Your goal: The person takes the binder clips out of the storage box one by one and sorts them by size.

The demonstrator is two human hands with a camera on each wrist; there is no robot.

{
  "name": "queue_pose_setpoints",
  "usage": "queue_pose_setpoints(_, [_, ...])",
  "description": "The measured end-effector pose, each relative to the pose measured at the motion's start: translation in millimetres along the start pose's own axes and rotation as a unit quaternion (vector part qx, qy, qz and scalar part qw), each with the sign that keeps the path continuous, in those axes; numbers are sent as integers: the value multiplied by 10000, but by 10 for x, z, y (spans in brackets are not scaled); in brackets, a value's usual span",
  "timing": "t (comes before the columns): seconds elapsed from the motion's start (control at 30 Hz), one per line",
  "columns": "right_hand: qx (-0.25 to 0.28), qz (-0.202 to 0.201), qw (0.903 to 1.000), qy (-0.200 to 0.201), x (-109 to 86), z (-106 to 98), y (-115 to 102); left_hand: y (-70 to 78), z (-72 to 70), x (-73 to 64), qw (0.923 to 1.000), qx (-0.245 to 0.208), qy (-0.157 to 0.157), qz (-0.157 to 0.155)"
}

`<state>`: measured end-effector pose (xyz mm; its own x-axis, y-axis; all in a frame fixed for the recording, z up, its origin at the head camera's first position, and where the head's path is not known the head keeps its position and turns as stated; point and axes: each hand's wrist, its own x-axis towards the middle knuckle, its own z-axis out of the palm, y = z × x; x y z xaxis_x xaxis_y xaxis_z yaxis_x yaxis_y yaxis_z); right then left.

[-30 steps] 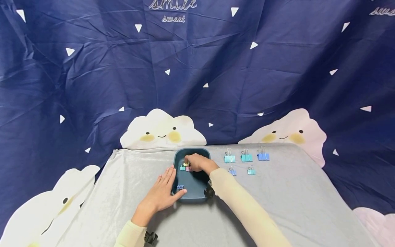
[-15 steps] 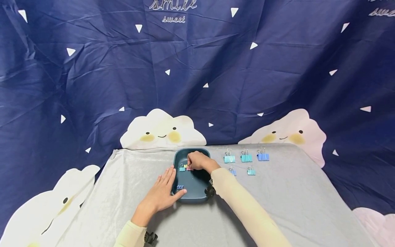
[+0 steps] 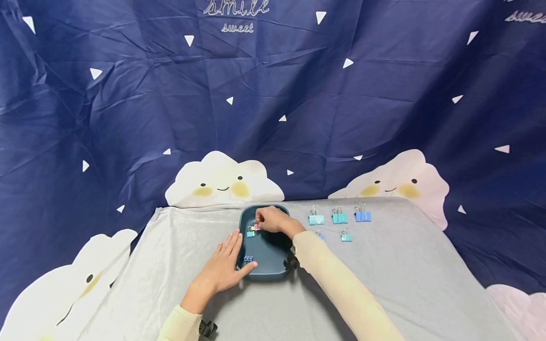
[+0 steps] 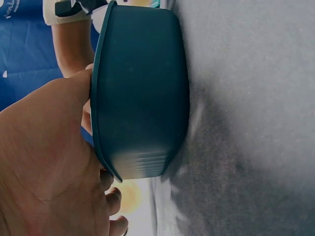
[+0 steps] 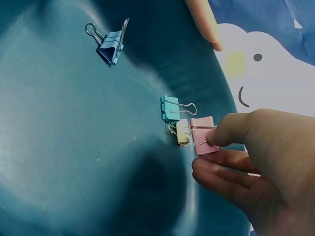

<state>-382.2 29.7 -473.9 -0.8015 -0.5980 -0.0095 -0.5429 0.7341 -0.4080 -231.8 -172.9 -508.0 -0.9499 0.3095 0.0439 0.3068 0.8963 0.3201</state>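
Note:
My right hand point(image 3: 274, 220) is inside the dark teal tray point(image 5: 74, 147), pinching a pink binder clip point(image 5: 203, 135) between thumb and fingers. Right beside that clip in the right wrist view are a small yellow binder clip point(image 5: 182, 132) and a turquoise binder clip point(image 5: 171, 108). Farther along the tray floor lies a blue binder clip point(image 5: 110, 46). My left hand point(image 3: 219, 267) rests on the tray's left rim with straight fingers, the thumb reaching over the near corner. In the left wrist view, its palm point(image 4: 49, 157) is against the rim, outside the tray wall.
Right of the tray, a back row on the grey cloth point(image 3: 405, 274) holds a light turquoise clip point(image 3: 316, 219), a teal clip point(image 3: 340, 218) and a blue clip point(image 3: 363, 216). Before them stand a small blue clip point(image 3: 322, 236) and a small teal clip point(image 3: 346, 236). A patterned navy curtain point(image 3: 256, 128) hangs behind.
My right hand has drawn back a little from the yellow clip, then shifted slightly left and away with the pink clip pinched. My left hand has stayed on the rim.

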Motion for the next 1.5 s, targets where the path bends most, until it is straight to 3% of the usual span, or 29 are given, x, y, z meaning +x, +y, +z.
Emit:
queue_pose_setpoints(0.33, [231, -266, 9993, 119, 9, -18, 46, 1, -17, -9, 10000, -4, -2, -13])
queue_pose_setpoints(0.67, [287, -522, 9971, 482, -24, -56, 79, 7, -17, -14, 10000, -25, -47, -19])
queue_pose_setpoints(1.5, [518, -816, 9893, 1093, -305, -268, 192, 36, -21, -17, 9999, -140, 7, -41])
